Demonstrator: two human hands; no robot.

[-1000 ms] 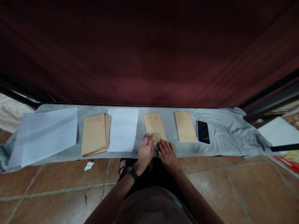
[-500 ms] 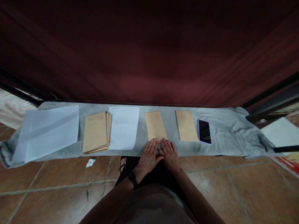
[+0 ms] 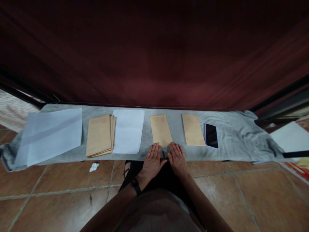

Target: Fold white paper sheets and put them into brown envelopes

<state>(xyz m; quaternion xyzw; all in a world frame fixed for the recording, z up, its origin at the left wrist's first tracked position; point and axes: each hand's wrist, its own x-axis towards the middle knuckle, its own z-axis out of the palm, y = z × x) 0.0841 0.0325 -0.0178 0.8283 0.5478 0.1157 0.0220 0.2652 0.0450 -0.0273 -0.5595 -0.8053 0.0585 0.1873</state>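
Note:
A brown paper envelope [image 3: 161, 129] with a small red print lies flat in front of me. My left hand [image 3: 151, 160] rests palm down at its lower left corner, fingers stretched out and thumb apart. At the lower right corner lies my right hand [image 3: 178, 158], also flat, its fingertips touching the envelope or the cloth just beside it. Neither hand grips anything. To the right is another brown envelope [image 3: 193, 129]. On the left, a stack of brown envelopes [image 3: 98, 136] partly overlaps a pile of white paper [image 3: 129, 132].
A grey cloth [image 3: 234, 135] covers the narrow table. On it are a phone [image 3: 211, 136] at the right and large white sheets [image 3: 53, 133] at the far left. A dark red panel [image 3: 154, 64] rises behind. Crumpled white paper [image 3: 94, 167] lies on the tiled floor.
My hands have spread slightly apart along the envelope's near edge, the left one shifting left and the right one right. The envelopes, paper and phone stay put.

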